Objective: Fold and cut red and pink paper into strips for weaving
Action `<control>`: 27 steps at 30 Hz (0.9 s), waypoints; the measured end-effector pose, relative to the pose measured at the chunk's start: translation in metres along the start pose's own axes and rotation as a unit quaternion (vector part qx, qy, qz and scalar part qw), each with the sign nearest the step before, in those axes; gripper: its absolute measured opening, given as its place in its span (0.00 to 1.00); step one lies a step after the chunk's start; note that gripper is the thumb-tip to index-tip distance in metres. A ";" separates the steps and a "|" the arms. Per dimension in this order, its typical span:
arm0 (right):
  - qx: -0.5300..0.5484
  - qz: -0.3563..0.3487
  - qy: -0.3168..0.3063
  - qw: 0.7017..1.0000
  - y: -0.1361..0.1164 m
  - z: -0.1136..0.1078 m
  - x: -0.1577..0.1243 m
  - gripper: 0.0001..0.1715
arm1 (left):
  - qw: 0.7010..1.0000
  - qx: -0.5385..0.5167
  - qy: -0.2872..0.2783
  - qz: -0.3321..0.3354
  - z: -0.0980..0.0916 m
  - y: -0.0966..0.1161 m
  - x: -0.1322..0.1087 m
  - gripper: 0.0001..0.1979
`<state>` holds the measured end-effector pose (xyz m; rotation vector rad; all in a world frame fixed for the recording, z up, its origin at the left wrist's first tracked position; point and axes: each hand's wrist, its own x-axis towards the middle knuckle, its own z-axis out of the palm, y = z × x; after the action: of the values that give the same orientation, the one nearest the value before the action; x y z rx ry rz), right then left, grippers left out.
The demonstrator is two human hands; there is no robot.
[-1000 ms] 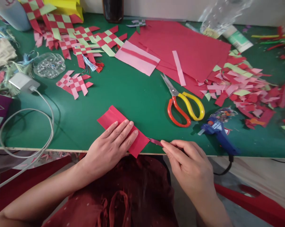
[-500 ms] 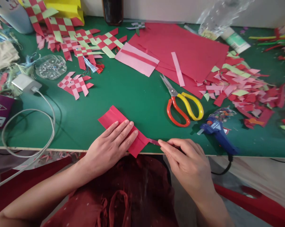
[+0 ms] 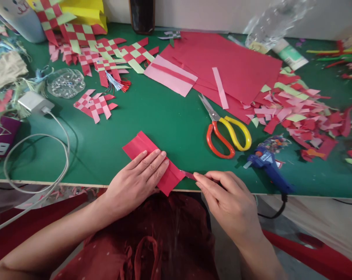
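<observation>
A red sheet of paper [image 3: 139, 144], folded along its length, lies slantwise at the front edge of the table. My left hand [image 3: 140, 175] rests flat on it, fingers stretched out and pressing it down. My right hand [image 3: 226, 196] is closed around a narrow knife [image 3: 189, 175]; its handle is mostly hidden in the palm. The thin blade points left, and its tip touches the fold at the right end of the red paper. Beyond my right hand lie scissors [image 3: 219, 126] with one orange and one yellow handle, their blades slightly apart.
Woven paper fish [image 3: 95, 105] lie at the left, near a white charger [image 3: 35, 103] with a looped cable. Red sheets [image 3: 222, 58] and a pink striped piece [image 3: 171, 76] lie at the back. Paper scraps [image 3: 298, 105] and a blue glue gun [image 3: 270, 165] are on the right.
The camera view has shifted slightly. The knife tip has moved a little along the fold toward the upper left; both hands otherwise keep nearly the same places.
</observation>
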<state>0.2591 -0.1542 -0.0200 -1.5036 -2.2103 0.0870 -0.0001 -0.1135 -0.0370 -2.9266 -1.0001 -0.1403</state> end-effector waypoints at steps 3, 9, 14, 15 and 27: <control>-0.004 -0.001 0.003 1.000 0.001 0.001 0.002 0.12 | 1.000 0.001 -0.003 -0.001 0.000 0.000 0.000 0.31; -0.004 0.011 0.002 1.000 0.000 0.001 0.002 0.12 | 1.000 0.005 -0.005 0.001 0.000 0.000 0.000 0.30; -0.005 0.007 0.000 1.000 0.000 0.004 0.004 0.12 | 1.000 0.011 0.001 0.001 -0.002 0.001 0.001 0.29; -0.006 0.009 0.003 1.000 0.001 0.004 0.004 0.12 | 1.000 0.010 -0.004 0.000 -0.002 0.001 0.001 0.30; -0.012 -0.010 0.020 1.000 -0.001 0.008 0.015 0.10 | 1.000 0.015 -0.009 -0.002 -0.001 0.000 0.000 0.29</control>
<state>0.2503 -0.1394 -0.0216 -1.4830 -2.2006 0.0249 -0.0001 -0.1141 -0.0359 -2.9033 -1.0020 -0.0992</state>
